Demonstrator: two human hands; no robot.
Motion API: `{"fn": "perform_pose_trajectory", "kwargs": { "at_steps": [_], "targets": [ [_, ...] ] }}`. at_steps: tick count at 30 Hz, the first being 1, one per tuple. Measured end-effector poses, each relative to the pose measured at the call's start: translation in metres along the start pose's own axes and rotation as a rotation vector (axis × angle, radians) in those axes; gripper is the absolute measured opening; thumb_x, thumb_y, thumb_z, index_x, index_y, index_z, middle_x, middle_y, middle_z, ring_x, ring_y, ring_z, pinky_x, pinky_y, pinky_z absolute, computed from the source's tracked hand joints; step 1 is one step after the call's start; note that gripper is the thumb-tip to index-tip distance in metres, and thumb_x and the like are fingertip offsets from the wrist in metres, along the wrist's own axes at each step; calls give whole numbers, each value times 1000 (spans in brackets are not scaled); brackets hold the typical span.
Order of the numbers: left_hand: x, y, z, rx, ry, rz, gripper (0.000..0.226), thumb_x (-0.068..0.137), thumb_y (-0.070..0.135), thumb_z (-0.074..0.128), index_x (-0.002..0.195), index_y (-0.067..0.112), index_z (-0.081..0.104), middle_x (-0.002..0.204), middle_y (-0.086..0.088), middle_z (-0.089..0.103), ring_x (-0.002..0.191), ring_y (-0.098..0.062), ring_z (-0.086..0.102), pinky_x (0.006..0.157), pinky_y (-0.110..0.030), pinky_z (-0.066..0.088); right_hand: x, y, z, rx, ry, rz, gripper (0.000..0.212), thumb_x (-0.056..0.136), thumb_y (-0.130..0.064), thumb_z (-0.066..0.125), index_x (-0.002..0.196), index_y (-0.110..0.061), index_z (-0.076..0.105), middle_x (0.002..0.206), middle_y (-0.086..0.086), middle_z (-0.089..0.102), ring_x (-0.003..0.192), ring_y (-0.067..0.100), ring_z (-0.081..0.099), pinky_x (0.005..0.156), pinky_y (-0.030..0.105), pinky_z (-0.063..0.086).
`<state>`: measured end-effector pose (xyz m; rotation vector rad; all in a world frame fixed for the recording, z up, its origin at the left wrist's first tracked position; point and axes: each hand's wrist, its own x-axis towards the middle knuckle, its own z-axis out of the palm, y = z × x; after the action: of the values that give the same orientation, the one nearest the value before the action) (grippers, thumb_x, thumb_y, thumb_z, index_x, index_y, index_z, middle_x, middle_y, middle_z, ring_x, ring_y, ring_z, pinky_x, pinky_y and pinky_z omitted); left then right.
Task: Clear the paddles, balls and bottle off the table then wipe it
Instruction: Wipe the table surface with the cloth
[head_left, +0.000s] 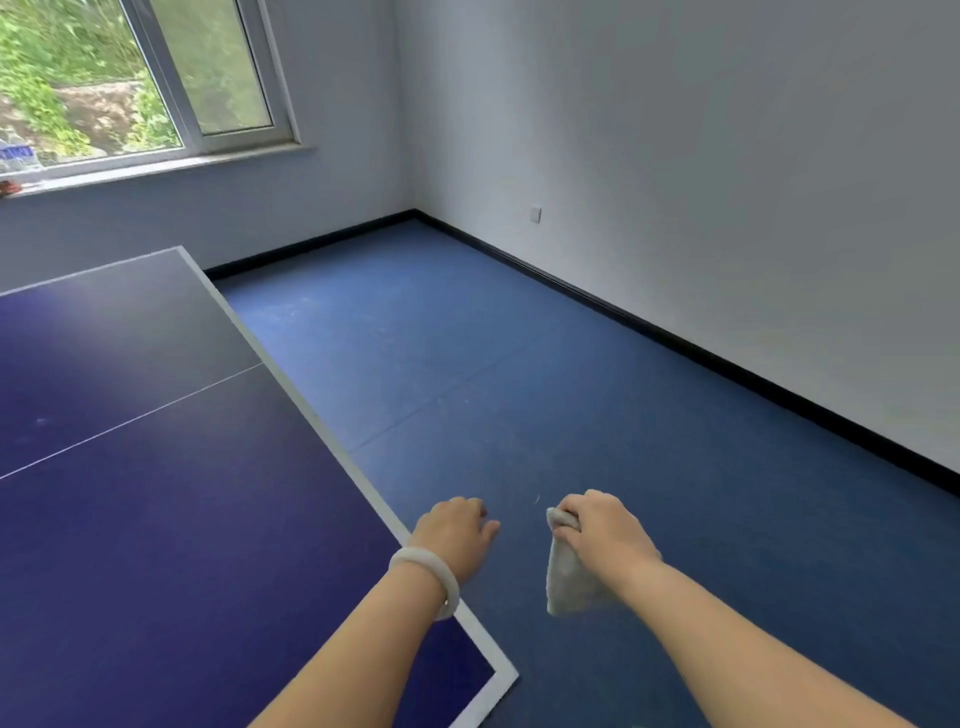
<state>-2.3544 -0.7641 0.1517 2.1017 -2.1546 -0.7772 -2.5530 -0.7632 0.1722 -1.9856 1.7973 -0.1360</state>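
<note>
The small, pale grey rag (569, 587) is held only by its top end, and the rest hangs down loose. It hangs over the blue floor (519, 389), just beside the corner of the big dark blue ping-pong table with white lines (156, 545), not over it. If the grip slips, I think the rag could drop on the floor and pick up dust, and then it would smear the table. The part of the table that shows has no paddles, balls or bottle on it, but the rest is out of sight, so something may be left there.

The right hand (605, 535) has its fingers curled tight round the top of the rag. The left hand (457, 535), with a white bangle (431, 577) on its wrist, holds nothing. Its fingers are loosely bent, and it is over the table's white edge. I cannot tell if it touches the edge.

Far off on the white window sill (156, 169) stands something blurry with a blue label (18, 156). It may be the bottle.
</note>
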Motion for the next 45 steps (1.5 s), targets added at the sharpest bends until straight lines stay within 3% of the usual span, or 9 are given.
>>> {"fn": "perform_pose_trajectory", "kwargs": {
  "at_steps": [6,11,14,17,20,25,30,38,45],
  "targets": [
    [85,49,1,-48,29,-204,35,100,36,41,114,11,61,115,-6,65,104,-26,60,87,-38,49,106,48,-56,-12,-86,-164,19,99,-24,49,91,-15,63,97,1,54,84,16,56,66,22,39],
    [116,63,-6,-96,39,-387,36,98,37,45,124,15,58,122,-6,63,110,-27,60,91,-36,48,178,55,-80,-78,-194,-286,22,100,-23,47,99,-11,65,99,2,55,86,17,55,69,21,41],
    [132,50,-18,-129,57,-496,37,99,36,47,129,16,55,124,-5,63,110,-26,60,95,-37,49,218,38,-81,-104,-275,-376,22,100,-23,47,101,-10,65,105,4,56,94,22,59,79,29,46],
    [157,33,-35,-202,92,-573,36,100,34,46,129,14,54,122,-5,63,106,-24,62,95,-36,49,261,16,-81,-132,-307,-464,21,99,-21,46,96,-8,62,102,5,54,89,21,56,70,27,40],
    [192,12,-54,-261,145,-622,39,100,35,47,133,15,52,126,-5,62,110,-23,61,95,-35,49,311,-14,-81,-200,-343,-544,15,95,-18,48,84,-12,55,86,-3,44,74,14,46,56,20,31],
    [264,-39,-97,-353,203,-690,43,99,38,48,136,17,50,131,-4,59,114,-22,59,97,-33,48,414,-81,-81,-214,-333,-634,16,94,-21,52,98,-10,63,97,3,51,98,25,58,73,31,40],
    [319,-93,-148,-390,251,-745,46,99,41,49,139,19,47,132,-2,59,116,-20,58,98,-33,47,500,-154,-73,-242,-325,-743,20,96,-24,53,105,-11,65,106,8,55,104,28,57,82,34,45],
    [362,-170,-191,-405,291,-927,43,101,40,46,139,19,48,133,-2,58,116,-21,58,96,-32,47,602,-254,-37,-253,-424,-927,20,96,-23,53,108,-12,65,111,10,56,107,29,55,83,33,44],
    [408,-223,-215,-494,391,-1199,34,100,38,46,126,17,54,125,-2,60,108,-22,59,93,-35,49,701,-336,-1,-295,-519,-1170,22,98,-26,51,109,-12,64,112,9,56,106,26,53,76,29,39]
  ]
}}
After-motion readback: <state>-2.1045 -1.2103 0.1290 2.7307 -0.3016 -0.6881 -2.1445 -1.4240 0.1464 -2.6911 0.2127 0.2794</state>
